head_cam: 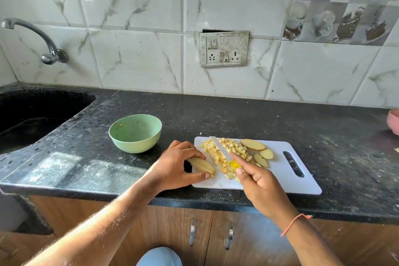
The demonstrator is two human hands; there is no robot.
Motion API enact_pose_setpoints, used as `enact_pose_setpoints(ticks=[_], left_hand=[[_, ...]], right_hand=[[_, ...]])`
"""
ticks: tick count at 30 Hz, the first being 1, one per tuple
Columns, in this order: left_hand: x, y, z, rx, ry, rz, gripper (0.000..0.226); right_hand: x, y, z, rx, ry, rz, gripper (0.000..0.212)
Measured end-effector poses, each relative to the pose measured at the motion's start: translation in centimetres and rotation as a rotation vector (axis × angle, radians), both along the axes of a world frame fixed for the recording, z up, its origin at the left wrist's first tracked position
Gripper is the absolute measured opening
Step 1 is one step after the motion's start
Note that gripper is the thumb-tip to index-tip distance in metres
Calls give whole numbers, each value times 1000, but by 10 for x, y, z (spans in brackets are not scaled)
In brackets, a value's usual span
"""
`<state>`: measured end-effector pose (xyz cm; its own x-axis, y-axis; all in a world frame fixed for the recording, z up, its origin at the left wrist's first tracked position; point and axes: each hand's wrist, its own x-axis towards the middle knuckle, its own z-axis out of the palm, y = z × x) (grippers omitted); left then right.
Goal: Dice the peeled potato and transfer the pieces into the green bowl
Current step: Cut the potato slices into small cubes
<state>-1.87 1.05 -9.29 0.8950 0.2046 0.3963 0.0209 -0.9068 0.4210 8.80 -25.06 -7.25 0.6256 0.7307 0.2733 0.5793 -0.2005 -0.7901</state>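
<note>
Kitchen worktop of black speckled stone [237,114] beneath a wall of white marble-patterned tiles [138,58], with a curved metal tap [46,49] over a dark sink [32,119] at left and a switch-and-socket plate [224,49] at centre. A white plastic cutting board [280,170] with a slot handle lies near the counter's front edge.

The left hand [174,164] reaches in from lower left, fingers curled over a long peeled potato wedge [201,166] and thumb extended beneath it, pinning the wedge at the board's left end. The right hand [259,181], a thin orange thread at its wrist, grips the yellow handle of a small knife [224,153], forefinger laid along the handle; the pale blade slants up and left across a heap of small diced potato pieces [228,153] in the board's middle. The cubes are pale yellow, some tinged orange-brown.

Three oval potato slices [252,144] with tan edges lie just right of the heap. A matte round green bowl [135,133] stands left of the board, apart from it, and holds none of the dice. A pink bowl [394,121] is cut off at the right edge.
</note>
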Motion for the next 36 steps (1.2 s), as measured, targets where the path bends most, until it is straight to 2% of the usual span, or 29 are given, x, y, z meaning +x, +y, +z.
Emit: enact_pose_setpoints(ticks=[6, 8, 11, 14, 19, 21, 23, 32, 36], left_hand=[[-8, -4, 0, -43, -5, 102, 56], [-9, -2, 0, -79, 10, 91, 59], [-11, 1, 0, -123, 19, 81, 55], [-9, 5, -2, -171, 33, 71, 47], [-8, 8, 2, -398, 40, 24, 35], [-10, 8, 6, -541, 36, 12, 42], [-12, 11, 7, -600, 20, 11, 48], [-10, 8, 1, -394, 71, 51, 56], [-10, 5, 3, -369, 72, 45, 55]], right_hand=[[-6, 3, 0, -3, -8, -37, 40], [-7, 3, -1, -39, 16, -39, 47], [-9, 4, -1, -77, -60, -51, 41], [-20, 3, 3, -214, -237, -102, 45], [-46, -2, 16, -449, -408, -188, 49], [-52, -2, 18, -527, -461, -209, 50], [-58, 1, 21, -577, -492, -222, 51], [-78, 10, 20, -628, -569, -248, 56], [-78, 12, 18, -615, -572, -253, 56]])
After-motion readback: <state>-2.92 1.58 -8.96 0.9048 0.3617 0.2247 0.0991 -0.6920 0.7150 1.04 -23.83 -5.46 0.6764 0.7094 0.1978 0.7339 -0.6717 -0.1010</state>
